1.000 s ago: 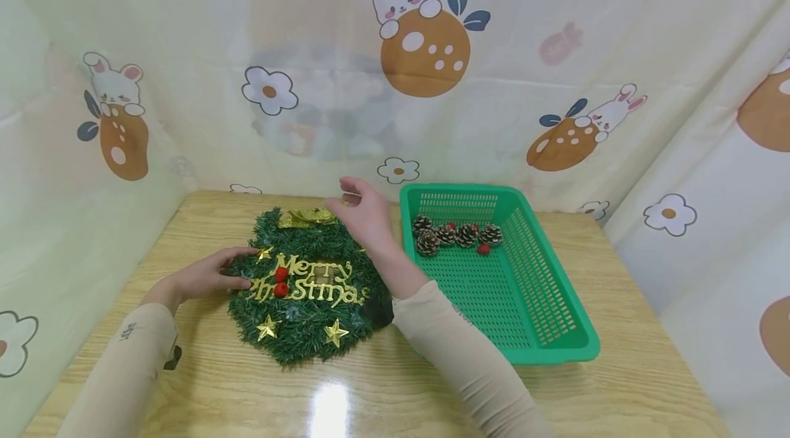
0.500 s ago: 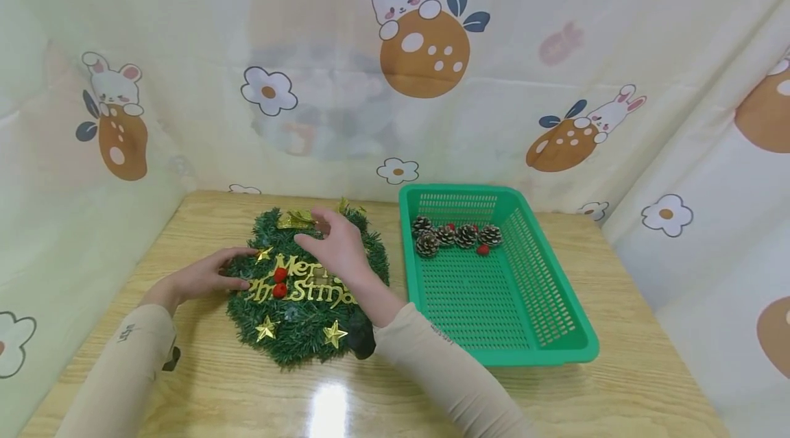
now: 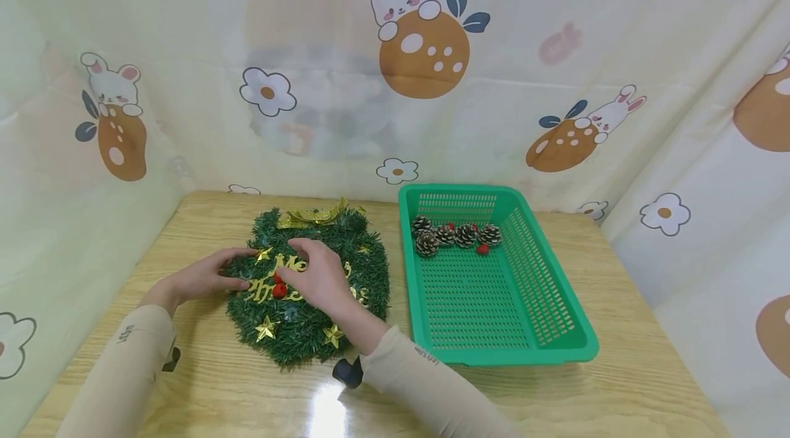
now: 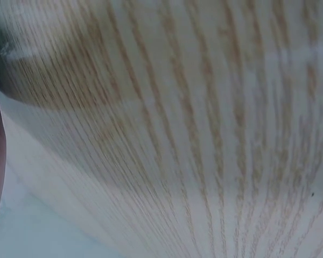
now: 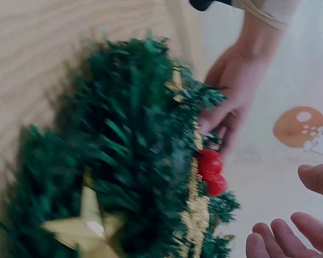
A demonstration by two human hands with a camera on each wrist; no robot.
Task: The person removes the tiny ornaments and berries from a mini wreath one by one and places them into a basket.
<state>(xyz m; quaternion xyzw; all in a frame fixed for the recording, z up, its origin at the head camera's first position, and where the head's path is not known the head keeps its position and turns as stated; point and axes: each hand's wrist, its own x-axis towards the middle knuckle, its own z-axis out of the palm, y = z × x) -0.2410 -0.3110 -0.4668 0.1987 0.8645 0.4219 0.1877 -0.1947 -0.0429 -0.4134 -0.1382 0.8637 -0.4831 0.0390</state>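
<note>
A green Christmas wreath lies on the table, bearing gold "Merry Christmas" lettering, gold stars, a gold glitter bow and two red berries. My left hand grips the wreath's left edge; the right wrist view shows its thumb at the greenery, with some fingers hidden. Over the lettering hovers my right hand, empty, thumb and fingers spread apart, the thumb overlapping the upper berry. In the right wrist view its fingers are relaxed beside the berries. The left wrist view shows mostly tabletop.
Right of the wreath stands a green plastic basket holding several pine cones and red berries at its far end. A printed curtain hangs behind the wooden table.
My right hand has come from the wreath's top right, near the bow, toward me and leftward to over the lettering. The left hand stays at the wreath's left edge.
</note>
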